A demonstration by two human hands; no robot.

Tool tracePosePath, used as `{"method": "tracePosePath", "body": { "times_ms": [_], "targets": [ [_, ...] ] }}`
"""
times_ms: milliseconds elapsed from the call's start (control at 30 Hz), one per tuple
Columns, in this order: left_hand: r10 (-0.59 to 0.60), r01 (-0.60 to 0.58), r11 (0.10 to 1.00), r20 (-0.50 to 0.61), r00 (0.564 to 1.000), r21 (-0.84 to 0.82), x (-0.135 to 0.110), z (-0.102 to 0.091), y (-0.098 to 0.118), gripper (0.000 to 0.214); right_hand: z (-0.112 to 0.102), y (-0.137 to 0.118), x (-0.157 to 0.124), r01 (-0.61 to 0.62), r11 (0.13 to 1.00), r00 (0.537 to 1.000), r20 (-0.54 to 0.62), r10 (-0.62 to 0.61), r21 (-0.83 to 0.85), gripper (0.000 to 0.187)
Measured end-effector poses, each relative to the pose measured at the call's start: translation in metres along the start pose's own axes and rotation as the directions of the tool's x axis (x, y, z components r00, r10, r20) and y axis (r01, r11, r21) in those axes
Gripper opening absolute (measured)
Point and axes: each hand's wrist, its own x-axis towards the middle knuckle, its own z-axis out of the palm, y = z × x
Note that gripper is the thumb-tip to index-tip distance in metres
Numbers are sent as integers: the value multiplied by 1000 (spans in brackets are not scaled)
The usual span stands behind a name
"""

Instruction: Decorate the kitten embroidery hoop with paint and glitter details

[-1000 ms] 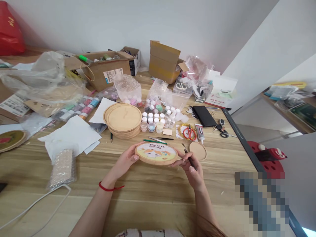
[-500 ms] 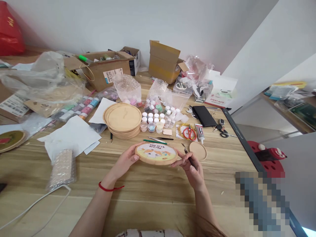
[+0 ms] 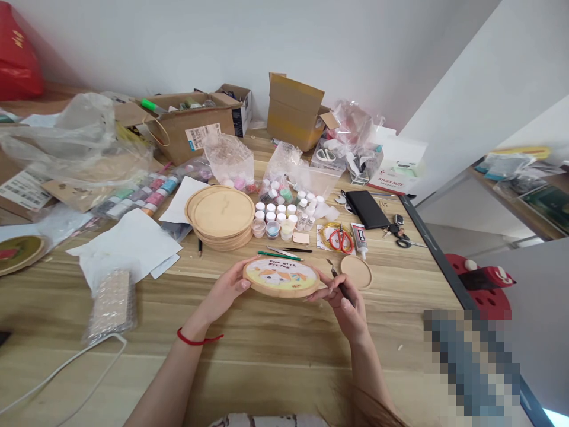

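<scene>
Between my hands is a round wooden plate [image 3: 281, 277] with a painted cat and lettering on its face, tilted toward me. My left hand [image 3: 229, 292] grips its left rim, thumb along the near edge. My right hand [image 3: 348, 305] touches the right rim with its fingertips and also holds a dark-handled palette knife [image 3: 341, 286], blade pointing away. Just beyond that hand lies a small round wooden tray [image 3: 356, 272]. A green pencil [image 3: 279, 255], tweezers [image 3: 284, 251] and a black pen-like tool [image 3: 297, 249] lie behind the plate.
A stack of round wooden plates [image 3: 220, 213] stands left of white-capped jars [image 3: 275, 212]. Red-handled pliers [image 3: 341, 239], a glue tube [image 3: 360, 239] and a black case [image 3: 367, 209] lie to the right. Cardboard boxes [image 3: 296, 112] line the wall. A bubble-wrapped block [image 3: 111, 303] lies at left.
</scene>
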Motion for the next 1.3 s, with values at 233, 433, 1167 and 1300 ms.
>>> {"method": "tracePosePath", "body": {
  "times_ms": [233, 433, 1167, 1300],
  "targets": [
    [7, -7, 1000, 6, 1000, 1, 0, 0, 1, 75, -1, 0, 0, 10, 1000, 1000, 11, -11, 9, 35],
    [10, -10, 1000, 6, 1000, 3, 0, 0, 0, 75, -1, 0, 0, 7, 1000, 1000, -2, -7, 2, 37],
    [-66, 69, 995, 44, 997, -69, -1, -6, -13, 78, -12, 12, 1, 27, 1000, 1000, 2, -27, 8, 32],
    [-79, 83, 992, 41, 996, -95, -1, -5, -13, 81, -13, 14, 0, 24, 1000, 999, -28, -24, -3, 34]
  ]
}}
